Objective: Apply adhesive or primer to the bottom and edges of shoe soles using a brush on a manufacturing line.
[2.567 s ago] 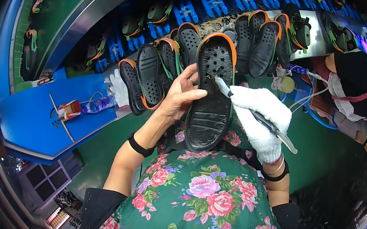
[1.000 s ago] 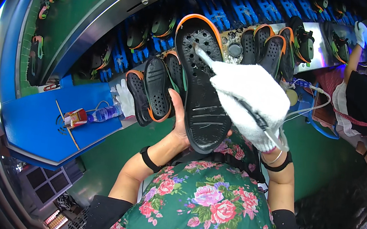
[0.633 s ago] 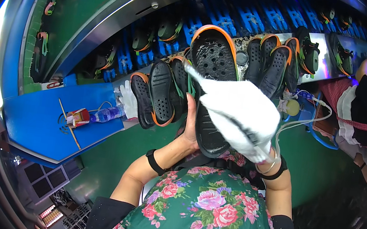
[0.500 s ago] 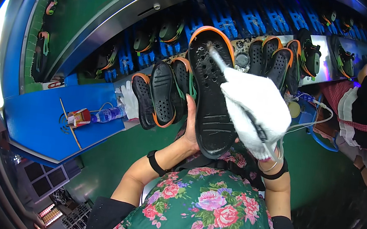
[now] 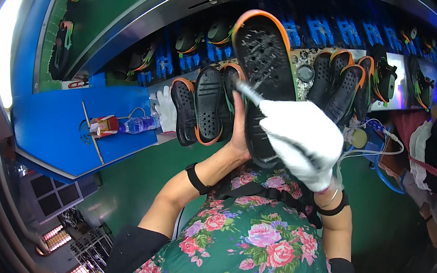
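A large black shoe sole (image 5: 268,82) with an orange toe rim, small holes and wet-looking streaks is held upright in front of me. Bare, my left hand (image 5: 239,133) grips its left edge near the heel. My right hand (image 5: 305,139), in a white glove, is closed round a thin brush (image 5: 251,93). The blurred brush tip is at the sole's left edge; whether it touches cannot be told. Behind the left hand stand more black soles (image 5: 208,105) with orange rims. Other perforated soles (image 5: 346,95) stand to the right, beside a small round container (image 5: 306,73).
On the blue table (image 5: 49,137) at left lie a stick (image 5: 93,135), a red box (image 5: 104,126), a plastic bottle (image 5: 141,124) and a white glove (image 5: 165,109). Blue racks (image 5: 318,31) line the far side. A co-worker (image 5: 435,147) is at right, near a hanging cable (image 5: 374,153).
The brush has moved from the holes near the toe down to the sole's left edge. More wet streaks show on the sole. The whole view has shifted a little.
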{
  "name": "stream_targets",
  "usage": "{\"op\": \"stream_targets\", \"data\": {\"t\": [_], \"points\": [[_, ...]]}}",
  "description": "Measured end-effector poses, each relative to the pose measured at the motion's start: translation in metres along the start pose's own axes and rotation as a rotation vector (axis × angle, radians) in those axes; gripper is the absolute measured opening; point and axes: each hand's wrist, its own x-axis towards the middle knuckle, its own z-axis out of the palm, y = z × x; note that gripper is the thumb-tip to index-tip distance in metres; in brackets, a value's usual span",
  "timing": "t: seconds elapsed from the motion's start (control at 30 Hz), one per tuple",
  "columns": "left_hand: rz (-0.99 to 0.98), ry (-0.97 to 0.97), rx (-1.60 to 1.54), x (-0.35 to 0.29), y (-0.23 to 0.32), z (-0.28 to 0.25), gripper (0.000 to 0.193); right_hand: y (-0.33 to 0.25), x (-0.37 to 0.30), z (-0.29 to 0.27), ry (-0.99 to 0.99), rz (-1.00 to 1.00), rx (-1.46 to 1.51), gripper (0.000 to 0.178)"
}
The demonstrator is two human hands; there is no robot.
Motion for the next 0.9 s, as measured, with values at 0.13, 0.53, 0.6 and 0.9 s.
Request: {"op": "stream_targets", "data": {"t": [0.13, 0.53, 0.6, 0.9], "points": [[0.197, -0.099, -0.204, 0.011, 0.004, 0.006, 0.107, -0.001, 0.012, -0.006, 0.123, -0.029, -0.003, 0.022], [0.214, -0.361, -0.238, 0.024, 0.020, 0.026, 0.118, 0.006, -0.017, 0.003, -0.001, -0.110, -0.130, 0.029], [0.218, -0.297, -0.183, 0.027, 0.021, 0.026, 0.118, 0.007, -0.025, 0.010, 0.012, -0.111, -0.033, 0.028], [0.172, -0.393, -0.075, 0.029, 0.030, 0.021, 0.118, 0.005, -0.025, 0.007, -0.026, -0.179, 0.066, 0.029]]}}
